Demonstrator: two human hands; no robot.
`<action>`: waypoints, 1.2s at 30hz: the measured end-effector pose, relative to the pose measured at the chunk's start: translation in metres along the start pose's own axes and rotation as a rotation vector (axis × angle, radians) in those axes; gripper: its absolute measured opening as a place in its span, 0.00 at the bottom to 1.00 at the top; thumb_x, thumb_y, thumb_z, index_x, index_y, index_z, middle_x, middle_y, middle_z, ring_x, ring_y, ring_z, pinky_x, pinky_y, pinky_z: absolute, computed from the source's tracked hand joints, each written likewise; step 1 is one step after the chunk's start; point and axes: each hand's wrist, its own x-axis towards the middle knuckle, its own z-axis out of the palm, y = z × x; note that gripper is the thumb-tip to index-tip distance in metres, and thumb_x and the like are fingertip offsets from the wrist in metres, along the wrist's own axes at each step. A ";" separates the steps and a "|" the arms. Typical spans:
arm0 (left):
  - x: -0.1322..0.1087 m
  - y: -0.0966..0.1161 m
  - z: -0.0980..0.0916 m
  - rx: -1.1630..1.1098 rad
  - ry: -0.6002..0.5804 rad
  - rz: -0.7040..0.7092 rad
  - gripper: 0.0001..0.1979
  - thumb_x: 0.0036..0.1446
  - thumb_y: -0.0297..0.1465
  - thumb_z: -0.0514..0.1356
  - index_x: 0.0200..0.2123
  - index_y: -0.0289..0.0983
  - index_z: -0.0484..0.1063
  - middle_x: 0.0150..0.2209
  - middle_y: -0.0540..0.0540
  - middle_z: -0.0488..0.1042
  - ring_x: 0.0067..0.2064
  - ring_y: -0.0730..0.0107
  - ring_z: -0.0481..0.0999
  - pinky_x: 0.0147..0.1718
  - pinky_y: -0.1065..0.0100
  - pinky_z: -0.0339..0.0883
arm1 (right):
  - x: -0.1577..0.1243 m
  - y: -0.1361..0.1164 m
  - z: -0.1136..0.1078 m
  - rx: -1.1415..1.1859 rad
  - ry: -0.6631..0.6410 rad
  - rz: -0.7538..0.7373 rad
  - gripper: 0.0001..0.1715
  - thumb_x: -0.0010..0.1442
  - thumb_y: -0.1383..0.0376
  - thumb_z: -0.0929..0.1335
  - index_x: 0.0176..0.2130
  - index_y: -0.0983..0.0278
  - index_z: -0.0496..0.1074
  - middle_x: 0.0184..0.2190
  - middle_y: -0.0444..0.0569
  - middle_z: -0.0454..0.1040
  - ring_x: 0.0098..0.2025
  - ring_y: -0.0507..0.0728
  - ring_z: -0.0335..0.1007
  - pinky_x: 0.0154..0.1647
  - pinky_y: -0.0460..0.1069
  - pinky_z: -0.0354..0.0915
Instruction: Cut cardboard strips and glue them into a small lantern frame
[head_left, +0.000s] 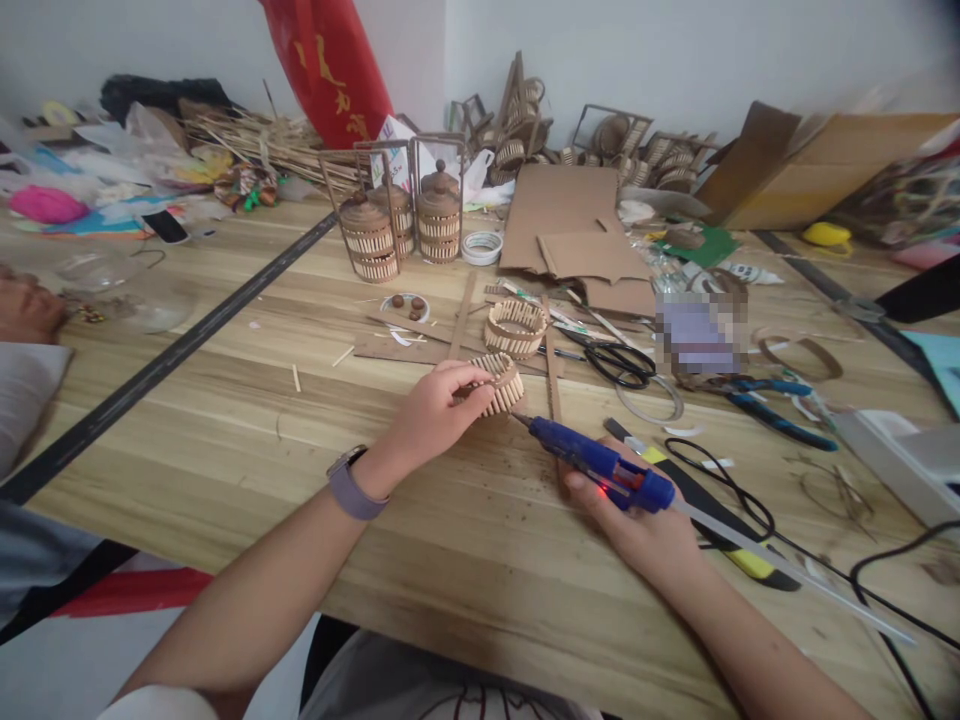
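Note:
My left hand point(435, 405) is closed on a small round slatted wooden ring point(504, 385), holding it tilted just above the table. My right hand point(637, 525) grips a blue hot glue gun point(600, 465) with a red light on it. The gun's nozzle points left and touches the lower edge of the ring. A clear glue stick point(787, 565) sticks out of the back of the gun. A second slatted ring point(515, 328) lies on the table just beyond the one I hold.
Black scissors point(619, 362), blue pliers point(772, 405) and a yellow-black utility knife point(712, 510) lie to the right. Finished wooden lantern cages point(397, 225) and cardboard sheets point(570, 225) stand further back. Another person's arm point(22, 310) rests at the left edge. A black cable point(885, 570) runs at right.

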 end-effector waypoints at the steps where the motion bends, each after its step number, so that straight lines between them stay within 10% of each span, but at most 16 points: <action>1: 0.000 0.000 0.000 -0.001 0.000 0.000 0.11 0.59 0.34 0.56 0.38 0.38 0.77 0.43 0.44 0.76 0.49 0.62 0.74 0.41 0.65 0.70 | 0.000 -0.001 0.000 0.001 0.003 0.009 0.15 0.61 0.55 0.67 0.27 0.60 0.67 0.23 0.43 0.70 0.25 0.53 0.67 0.27 0.48 0.64; 36: -0.002 0.004 -0.001 0.011 0.004 -0.001 0.11 0.59 0.33 0.56 0.39 0.38 0.77 0.44 0.44 0.77 0.47 0.63 0.75 0.38 0.66 0.71 | 0.002 -0.007 0.000 -0.118 0.051 0.005 0.16 0.60 0.52 0.67 0.28 0.59 0.73 0.25 0.47 0.77 0.29 0.58 0.72 0.32 0.52 0.67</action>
